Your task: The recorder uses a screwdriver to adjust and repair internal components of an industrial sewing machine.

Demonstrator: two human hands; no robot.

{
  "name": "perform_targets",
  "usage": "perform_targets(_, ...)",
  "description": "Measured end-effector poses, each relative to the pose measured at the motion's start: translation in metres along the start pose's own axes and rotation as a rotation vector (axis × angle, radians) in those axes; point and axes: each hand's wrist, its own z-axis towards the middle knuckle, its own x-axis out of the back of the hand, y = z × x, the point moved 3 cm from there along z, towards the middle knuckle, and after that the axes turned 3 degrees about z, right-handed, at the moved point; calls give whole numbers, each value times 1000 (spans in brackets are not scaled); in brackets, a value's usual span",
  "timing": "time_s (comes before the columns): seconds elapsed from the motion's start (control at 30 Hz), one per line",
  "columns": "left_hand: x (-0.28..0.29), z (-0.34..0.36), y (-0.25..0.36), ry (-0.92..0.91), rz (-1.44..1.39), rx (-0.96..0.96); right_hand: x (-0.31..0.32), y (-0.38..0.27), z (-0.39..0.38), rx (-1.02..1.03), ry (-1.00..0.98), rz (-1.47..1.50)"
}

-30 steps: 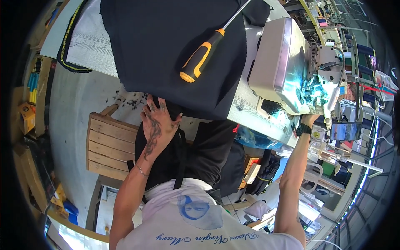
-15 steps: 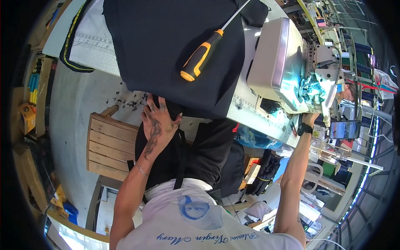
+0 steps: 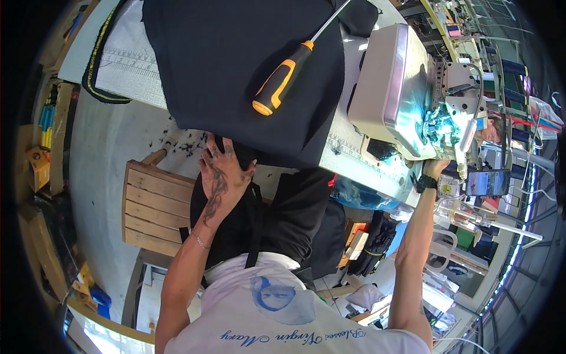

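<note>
My left hand (image 3: 227,171) lies on my black-trousered thigh with its fingers spread, just below the hanging edge of a black fabric piece (image 3: 230,65). It holds nothing. My right hand (image 3: 436,168) reaches up to the sewing machine (image 3: 392,88) at the right. Its fingers are hidden behind the lit needle end of the machine, so I cannot make out what they touch. A black watch (image 3: 425,183) is on that wrist. A screwdriver (image 3: 277,85) with an orange and black handle rests on the fabric, its metal shaft pointing to the far right.
The pale worktable (image 3: 339,150) carries printed ruler marks along its near edge. A slatted wooden stool (image 3: 154,203) stands left of my leg. Dark scraps lie on the floor (image 3: 103,177). A phone (image 3: 488,183) is propped beyond my right wrist; another person (image 3: 490,130) shows behind the machine.
My right hand and wrist have shifted slightly left by the machine. My left hand stays on my thigh, and the screwdriver keeps its place on the fabric.
</note>
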Motion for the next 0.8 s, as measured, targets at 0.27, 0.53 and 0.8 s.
perform_targets(0.27,1,0,0,2,6,15,16,1,16,-88,-112,-80)
perform_targets(0.53,3,1,-1,63,-31,-3,6,-10,9,-257,-131,-231)
perform_targets(0.8,6,-5,-2,62,-113,20,26,25,19,-286,84,28)
